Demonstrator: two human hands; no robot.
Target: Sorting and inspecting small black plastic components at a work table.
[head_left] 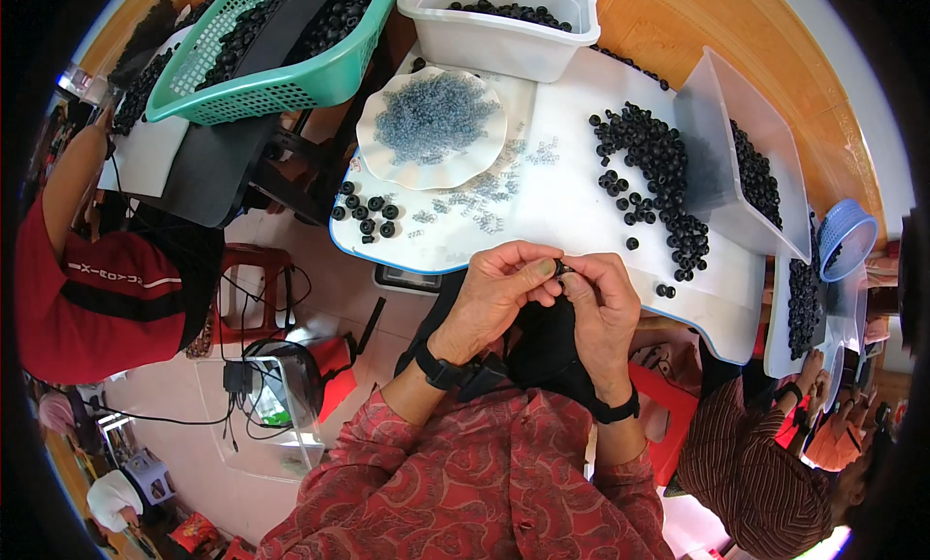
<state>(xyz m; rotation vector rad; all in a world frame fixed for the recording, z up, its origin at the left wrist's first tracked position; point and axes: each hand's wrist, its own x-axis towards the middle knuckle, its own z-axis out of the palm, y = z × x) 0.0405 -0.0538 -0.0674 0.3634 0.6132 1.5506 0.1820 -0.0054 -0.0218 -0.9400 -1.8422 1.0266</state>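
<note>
Just off the table's near edge, my left hand [499, 291] and my right hand [603, 306] meet with fingertips pinched together. Between them is a small black part [562, 268], mostly covered by the fingers. Left of the hands, several round black wheel-like pieces [376, 204] lie at the table corner. Beyond these, a scalloped white plate [373, 158] carries a heap of small translucent grey-blue pieces [434, 117], too fine to name. More such pieces are scattered beside the plate. A loose pile of round black pieces [651, 153] spreads across the right side of the white table [572, 206].
A white tub [484, 37] and a clear plastic bin [712, 172], both with black pieces, stand on the table. A green basket [271, 100] is at the far left. Other people sit at both sides. Cables [237, 386] hang near a clear box [291, 453].
</note>
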